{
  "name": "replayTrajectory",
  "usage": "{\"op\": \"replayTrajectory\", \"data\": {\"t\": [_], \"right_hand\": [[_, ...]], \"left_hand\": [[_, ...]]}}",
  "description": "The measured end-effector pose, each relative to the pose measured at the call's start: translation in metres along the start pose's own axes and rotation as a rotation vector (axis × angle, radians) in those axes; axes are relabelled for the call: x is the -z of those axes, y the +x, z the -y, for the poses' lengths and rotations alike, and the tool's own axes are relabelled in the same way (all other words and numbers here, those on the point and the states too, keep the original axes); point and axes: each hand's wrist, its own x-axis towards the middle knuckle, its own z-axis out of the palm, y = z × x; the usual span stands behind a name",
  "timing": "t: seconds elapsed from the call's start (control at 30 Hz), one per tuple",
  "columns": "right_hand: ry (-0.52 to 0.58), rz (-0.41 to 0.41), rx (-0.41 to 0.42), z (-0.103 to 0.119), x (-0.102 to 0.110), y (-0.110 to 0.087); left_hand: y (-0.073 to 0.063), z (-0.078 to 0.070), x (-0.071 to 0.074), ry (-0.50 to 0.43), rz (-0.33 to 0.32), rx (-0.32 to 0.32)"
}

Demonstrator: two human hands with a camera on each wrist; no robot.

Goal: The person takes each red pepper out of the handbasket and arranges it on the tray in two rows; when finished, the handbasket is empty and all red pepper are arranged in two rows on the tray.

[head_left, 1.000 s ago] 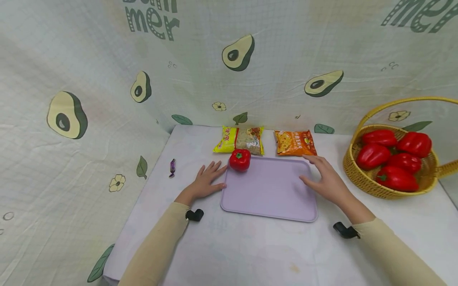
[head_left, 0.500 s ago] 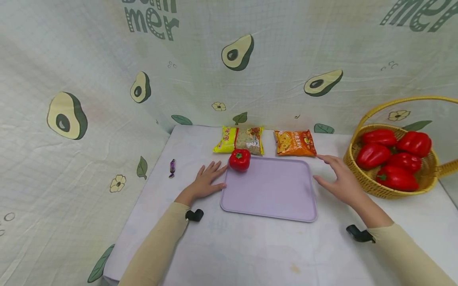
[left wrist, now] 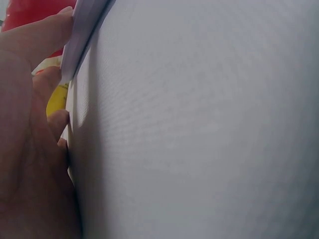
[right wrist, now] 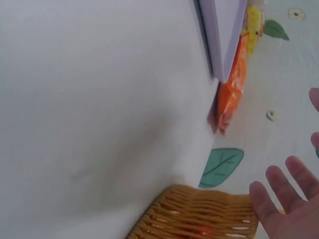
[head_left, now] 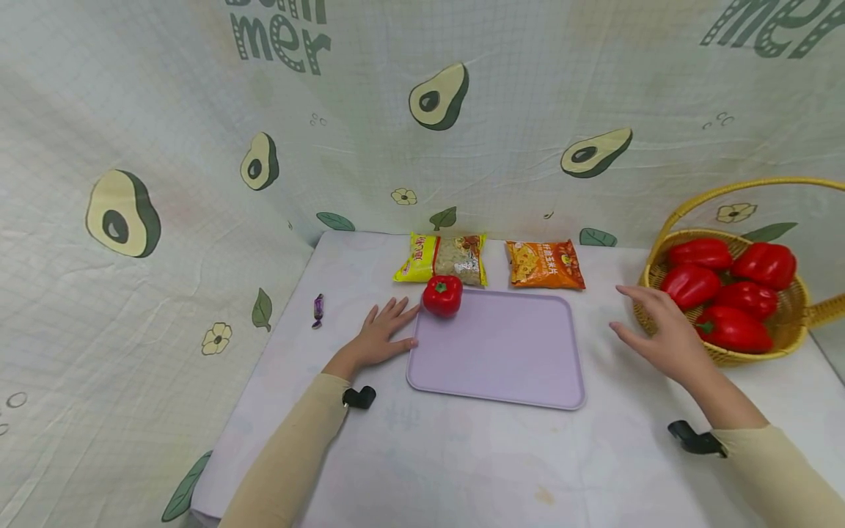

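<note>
"Lilac tray [head_left: 508, 352] — which way does it lie?"

"Flat on the white table [head_left: 462, 455], long axis running left to right, its right end slightly nearer the person."

"And the hands?"

"The left hand [head_left: 379, 336] has its fingers straight and spread, thumb against the tray's left side, gripping nothing. The right hand [head_left: 670, 337] is empty too, off the tray's right side, fingers extended and thumb apart."

"Anything on the tray?"

"One red pepper [head_left: 443, 296] at its far left corner, just beside the left fingertips — stem up. Its long axis I can't tell."

"Farther out?"

"Beyond the tray's far edge, a yellow packet [head_left: 441, 258] on the left and an orange packet [head_left: 545, 265] on the right. Right of the tray, apart from it, a wicker basket [head_left: 797, 312] holds five peppers [head_left: 746, 299]; whether the right hand touches it is unclear. Well left of the tray lies a purple sweet [head_left: 318, 312]."
</note>
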Motion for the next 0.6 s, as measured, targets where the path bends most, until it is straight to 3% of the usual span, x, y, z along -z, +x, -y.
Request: {"op": "replayTrajectory", "data": {"t": [0.6], "right_hand": [[-0.036,-0.057,-0.020,-0.012,0.029,-0.010]], "left_hand": [[-0.001,-0.001,0.000,0.000,0.002,0.003]]}}
